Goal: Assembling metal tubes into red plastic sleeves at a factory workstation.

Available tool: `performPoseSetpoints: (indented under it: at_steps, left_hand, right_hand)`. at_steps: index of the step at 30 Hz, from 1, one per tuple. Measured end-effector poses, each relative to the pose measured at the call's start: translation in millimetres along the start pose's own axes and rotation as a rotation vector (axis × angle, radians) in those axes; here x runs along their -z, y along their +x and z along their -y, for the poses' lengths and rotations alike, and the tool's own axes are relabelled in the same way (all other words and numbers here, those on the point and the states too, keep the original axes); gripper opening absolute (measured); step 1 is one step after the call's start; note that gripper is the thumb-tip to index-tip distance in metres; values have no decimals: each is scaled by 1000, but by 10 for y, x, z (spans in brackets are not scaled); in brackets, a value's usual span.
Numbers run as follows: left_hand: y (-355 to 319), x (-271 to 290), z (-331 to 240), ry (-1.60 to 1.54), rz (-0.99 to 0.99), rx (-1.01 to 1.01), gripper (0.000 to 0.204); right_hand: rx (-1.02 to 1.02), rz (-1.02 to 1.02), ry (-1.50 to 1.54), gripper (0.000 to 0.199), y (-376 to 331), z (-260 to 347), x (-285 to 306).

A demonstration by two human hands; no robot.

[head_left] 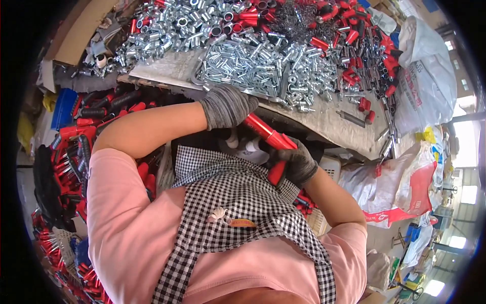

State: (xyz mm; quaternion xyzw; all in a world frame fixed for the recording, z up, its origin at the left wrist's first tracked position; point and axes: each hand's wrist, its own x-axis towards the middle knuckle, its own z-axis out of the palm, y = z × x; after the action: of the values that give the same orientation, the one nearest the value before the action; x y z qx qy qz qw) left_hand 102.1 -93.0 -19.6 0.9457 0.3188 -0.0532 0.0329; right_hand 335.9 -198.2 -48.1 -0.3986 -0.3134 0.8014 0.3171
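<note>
A red hand tool (264,130) with a tubular arm lies slantwise between my hands, in front of the bench edge. My left hand (229,106), in a grey striped knit glove, is closed around its upper end. My right hand (299,164), in a darker grey glove, is wrapped round its lower part; a red piece (276,173) shows below the fingers. The tool's two ends are partly hidden by the gloves. Just beyond the left hand, a heap of small silver metal fittings (238,63) covers the bench.
Silver sleeves (182,25), red parts (320,43) and thin springs (291,23) are piled along the bench (331,119). Red tools with black grips (83,137) fill the left side. White sacks (425,76) stand at the right. A cardboard box (81,30) sits at the far left.
</note>
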Motion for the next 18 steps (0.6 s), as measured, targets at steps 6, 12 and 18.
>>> performPoseSetpoints:
  at_steps: [6, 12, 18]
  left_hand:
    - [53, -66, 357, 228, -372, -121, 26]
    - [69, 66, 543, 245, -757, -306, 23]
    - [94, -146, 455, -515, -1292, 446, 40]
  right_hand:
    - [159, 119, 193, 64, 96, -18, -399]
    - [226, 268, 623, 73, 160, -149, -623]
    - [782, -249, -626, 74, 255, -156, -748]
